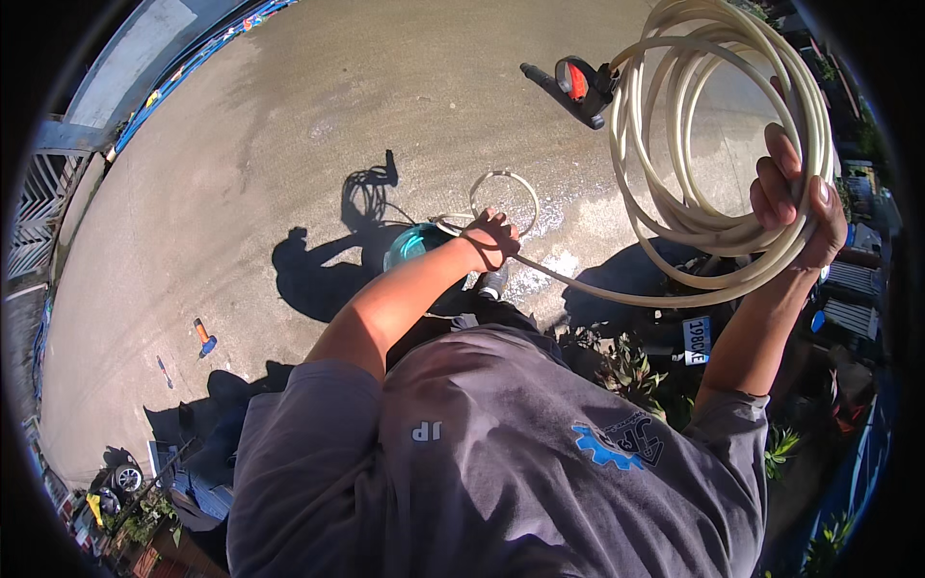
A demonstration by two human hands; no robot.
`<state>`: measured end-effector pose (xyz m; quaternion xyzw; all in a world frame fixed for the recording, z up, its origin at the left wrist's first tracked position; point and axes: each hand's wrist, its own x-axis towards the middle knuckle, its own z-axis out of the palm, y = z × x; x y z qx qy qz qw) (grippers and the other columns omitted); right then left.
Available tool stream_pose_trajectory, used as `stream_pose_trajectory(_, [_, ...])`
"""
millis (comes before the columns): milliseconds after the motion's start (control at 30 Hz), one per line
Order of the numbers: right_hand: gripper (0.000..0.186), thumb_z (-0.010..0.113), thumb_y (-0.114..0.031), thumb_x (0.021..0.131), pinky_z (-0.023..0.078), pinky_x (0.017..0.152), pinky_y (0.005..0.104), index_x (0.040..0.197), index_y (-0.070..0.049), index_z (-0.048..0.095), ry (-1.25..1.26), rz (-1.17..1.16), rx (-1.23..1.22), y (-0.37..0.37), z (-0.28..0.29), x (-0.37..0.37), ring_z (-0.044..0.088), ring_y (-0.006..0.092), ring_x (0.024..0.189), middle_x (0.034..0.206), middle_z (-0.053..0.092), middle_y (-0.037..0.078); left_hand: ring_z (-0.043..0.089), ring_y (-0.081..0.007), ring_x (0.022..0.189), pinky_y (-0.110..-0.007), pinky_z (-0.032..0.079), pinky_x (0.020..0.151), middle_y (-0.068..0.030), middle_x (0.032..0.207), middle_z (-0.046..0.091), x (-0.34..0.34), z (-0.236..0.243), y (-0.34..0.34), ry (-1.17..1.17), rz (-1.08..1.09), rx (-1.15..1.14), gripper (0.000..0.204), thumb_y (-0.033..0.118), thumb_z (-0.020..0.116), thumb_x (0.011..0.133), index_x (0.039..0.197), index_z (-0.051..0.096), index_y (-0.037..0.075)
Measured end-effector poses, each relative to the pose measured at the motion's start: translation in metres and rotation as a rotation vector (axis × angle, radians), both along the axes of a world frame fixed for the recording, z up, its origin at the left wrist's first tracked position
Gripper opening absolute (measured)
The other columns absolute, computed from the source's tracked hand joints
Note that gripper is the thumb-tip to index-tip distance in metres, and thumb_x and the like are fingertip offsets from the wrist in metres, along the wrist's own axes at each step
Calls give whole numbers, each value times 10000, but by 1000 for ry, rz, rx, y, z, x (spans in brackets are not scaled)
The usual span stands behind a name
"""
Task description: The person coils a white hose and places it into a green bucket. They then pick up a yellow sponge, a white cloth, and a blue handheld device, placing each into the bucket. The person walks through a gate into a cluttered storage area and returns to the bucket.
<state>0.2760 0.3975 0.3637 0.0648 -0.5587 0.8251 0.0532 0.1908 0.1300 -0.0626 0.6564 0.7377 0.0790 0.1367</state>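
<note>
My right hand point(800, 197) grips a large coil of off-white hose point(665, 154), held up at the right. A black spray nozzle with an orange-red part point(578, 87) hangs at the coil's upper left. Lower and nearer the middle, my left hand point(489, 234) has its fingers curled on the hose's trailing length, which runs up to the coil. Beyond this hand a loose loop of hose point(530, 193) shows against the pavement. A turquoise bucket point(412, 246) is just left of my left hand, partly hidden by my forearm. My shoe point(493, 281) shows below.
Wet concrete point(337, 96) surrounds me. A hammer point(205, 337) and a thin tool point(164, 371) lie at the left. A dark vehicle with a plate point(696, 342) and plants point(626, 376) are at the lower right. A barred gate point(48, 202) edges the left, with a wheel point(127, 477) lower down.
</note>
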Motion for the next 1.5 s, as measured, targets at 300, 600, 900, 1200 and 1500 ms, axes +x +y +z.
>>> stream_pose_trajectory(300, [751,660,-155,943,509,618,262,1508,108,243,99,-221,42,68,13,107,524,92,674,1019,479,80,514,-373,1362,-498,417,1159,-151,1494,517,-154,70,-5,-34,568,866,255,352,689,982,1165,724,178])
stream_pose_trajectory(600, [855,731,-209,892,571,694,332,1560,97,294,-237,-334,-211,39,-135,68,590,160,757,1031,567,114,698,-409,1040,-576,491,1037,-137,914,692,-135,175,20,-2083,472,1085,538,568,451,1079,969,649,80])
stream_pose_trajectory(900, [536,725,-35,876,548,1031,583,1383,32,566,-471,-122,-474,-1,-212,38,665,403,1221,1078,745,154,571,-239,527,-390,506,547,-110,634,572,2,183,69,-1089,-81,-405,443,418,469,1092,991,606,9])
stream_pose_trajectory(1200, [469,678,-23,885,601,920,612,1342,-44,573,-522,-447,-673,-28,-246,38,714,342,1044,1125,701,164,699,-423,674,-518,542,600,-191,763,698,24,159,29,-585,151,204,377,408,629,1024,1255,646,111])
stream_pose_trajectory(1500, [645,623,-52,863,644,763,490,1479,12,441,-554,-32,-717,-44,-232,47,713,301,864,1085,673,183,719,-366,934,-464,559,821,-153,982,726,17,116,22,-844,-18,28,435,475,730,931,1166,677,113])
